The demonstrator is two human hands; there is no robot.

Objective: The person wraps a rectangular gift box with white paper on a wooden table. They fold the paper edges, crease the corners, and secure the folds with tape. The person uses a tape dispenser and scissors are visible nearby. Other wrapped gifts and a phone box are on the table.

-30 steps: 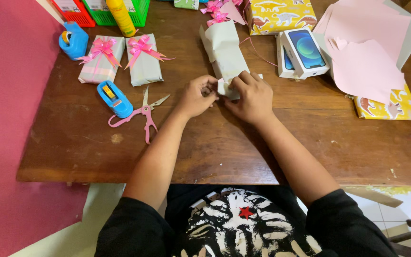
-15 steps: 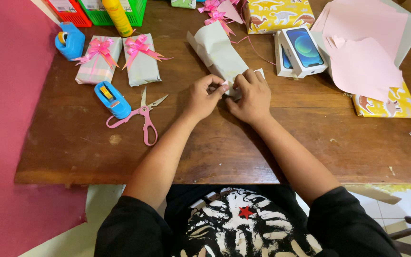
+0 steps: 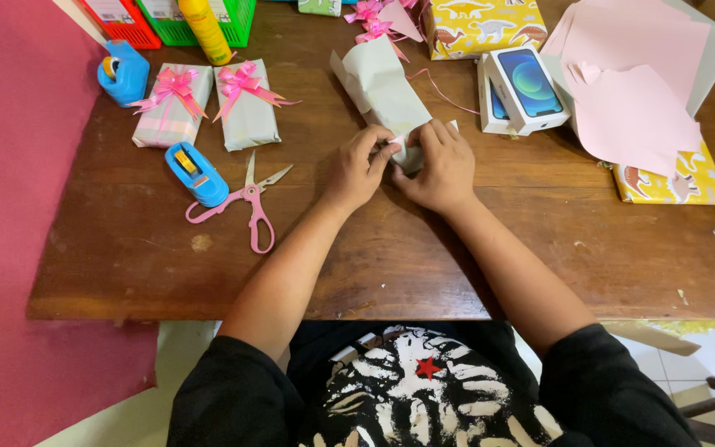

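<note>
Near end of pale wrapped parcel (image 3: 381, 83) hidden under left hand (image 3: 357, 172), right hand (image 3: 439, 165).

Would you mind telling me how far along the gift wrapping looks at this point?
Two wrapped parcels with pink bows lie finished by the scissors. In hand: the left hand and right hand fold the near end of a pale paper-wrapped parcel. Left: its far end is open, it has no bow, and two phone boxes sit unwrapped.
</note>
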